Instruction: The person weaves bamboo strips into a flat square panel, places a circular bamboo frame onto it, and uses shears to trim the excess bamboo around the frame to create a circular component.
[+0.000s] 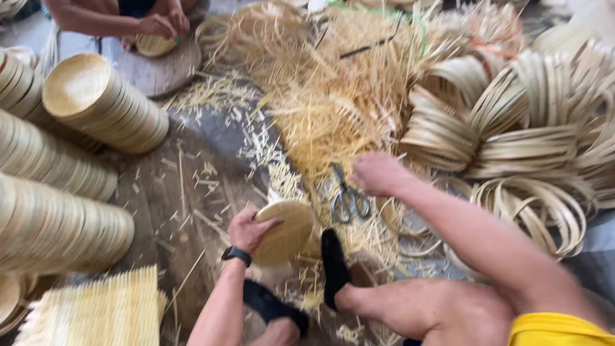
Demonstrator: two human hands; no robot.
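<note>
Stacked trays (pixel 96 102): rows of round woven bamboo trays lie on their sides along the left edge, from far to near.
Woven mat (pixel 102 314): a pale yellow slatted piece at the near left corner.
Other person's hands (pixel 160 25): at the far left, both on a small round tray over a round wooden board (pixel 160 70).
Left hand (pixel 250 230): closed on the left rim of the round woven disc, thumb over the top; a dark watch sits at the wrist.
Round woven disc (pixel 285 230): near centre, held tilted just above the floor, just left of a foot in a black sandal (pixel 333 266).
Scissors (pixel 349 198): lying on straw scraps, between the disc and the right hand.
Right hand (pixel 378 173): stretched out over the loose bamboo strips (pixel 333 109), just right of the scissors; fingers curled, whether they grip anything I cannot tell.
Bamboo hoops (pixel 512 134): bundles of bent strip rings heaped at the right.
</note>
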